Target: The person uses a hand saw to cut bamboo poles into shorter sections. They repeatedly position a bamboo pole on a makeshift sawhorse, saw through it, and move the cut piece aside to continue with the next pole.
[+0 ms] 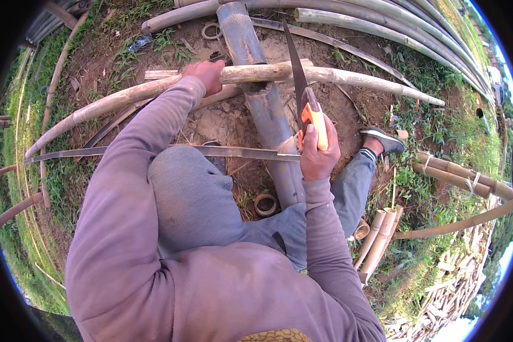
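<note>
Out here in daylight, bare brown earth (214, 124) spreads between the left hand (206, 77) and the right hand (320, 154), green grass (57, 185) grows left of the former, and beyond the latter long bamboo poles (359, 26) lie side by side, with pale scraps (439, 302) heaped sunlit to its near right.

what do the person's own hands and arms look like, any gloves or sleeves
The left hand and right hand are bare, without gloves. Both arms wear long, plain, dusty mauve sleeves, loosely creased and reaching the wrists.
</note>
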Demonstrator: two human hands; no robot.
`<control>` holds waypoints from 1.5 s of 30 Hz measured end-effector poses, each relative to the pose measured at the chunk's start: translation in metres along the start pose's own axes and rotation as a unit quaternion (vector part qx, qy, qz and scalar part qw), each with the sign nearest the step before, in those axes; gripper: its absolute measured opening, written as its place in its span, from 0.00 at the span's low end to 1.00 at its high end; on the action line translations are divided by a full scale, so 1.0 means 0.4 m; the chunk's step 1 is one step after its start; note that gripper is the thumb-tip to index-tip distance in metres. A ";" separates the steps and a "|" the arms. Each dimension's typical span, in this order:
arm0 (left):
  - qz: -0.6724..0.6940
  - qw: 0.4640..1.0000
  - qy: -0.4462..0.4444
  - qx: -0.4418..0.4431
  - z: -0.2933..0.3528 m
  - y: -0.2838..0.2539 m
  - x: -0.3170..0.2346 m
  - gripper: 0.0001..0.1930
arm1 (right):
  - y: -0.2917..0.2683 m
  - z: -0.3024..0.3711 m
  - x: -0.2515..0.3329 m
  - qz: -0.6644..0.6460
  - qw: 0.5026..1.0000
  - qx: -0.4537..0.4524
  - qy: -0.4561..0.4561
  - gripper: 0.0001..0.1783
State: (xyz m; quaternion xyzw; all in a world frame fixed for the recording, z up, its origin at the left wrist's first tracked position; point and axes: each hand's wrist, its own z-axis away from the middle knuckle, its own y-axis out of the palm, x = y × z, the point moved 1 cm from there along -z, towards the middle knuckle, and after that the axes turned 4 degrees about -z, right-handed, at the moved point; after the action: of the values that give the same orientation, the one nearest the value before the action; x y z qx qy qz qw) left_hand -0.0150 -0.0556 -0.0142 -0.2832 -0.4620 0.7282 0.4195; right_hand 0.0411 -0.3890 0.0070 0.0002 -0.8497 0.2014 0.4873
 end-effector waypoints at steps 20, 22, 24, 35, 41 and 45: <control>0.006 1.000 -0.010 0.007 -0.009 0.021 0.021 0.24 | 0.007 -0.003 0.021 -0.048 0.995 0.016 0.082 0.21; 0.004 1.000 -0.006 -0.006 -0.010 0.012 0.029 0.24 | -0.103 0.150 0.059 -0.104 0.969 0.030 0.221 0.25; 0.001 1.000 -0.007 0.005 -0.002 0.031 0.030 0.23 | -0.195 0.262 0.099 -0.073 0.979 0.034 0.185 0.29; 0.005 1.000 0.003 -0.001 -0.025 0.021 0.017 0.25 | 0.041 -0.030 -0.039 -0.114 0.983 0.004 0.144 0.21; 0.013 1.000 0.005 0.020 -0.014 0.019 0.026 0.24 | -0.217 0.276 0.094 -0.091 0.976 0.042 0.191 0.28; 0.013 0.999 0.019 0.037 -0.019 0.018 0.028 0.26 | -0.240 0.281 0.085 -0.084 0.983 0.048 0.153 0.28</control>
State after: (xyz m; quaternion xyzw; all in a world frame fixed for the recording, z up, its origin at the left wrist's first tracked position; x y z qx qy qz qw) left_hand -0.0166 -0.0441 -0.0240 -0.2872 -0.4227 0.7447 0.4293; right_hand -0.0507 -0.5090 0.0181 0.0644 -0.7515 0.1976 0.6261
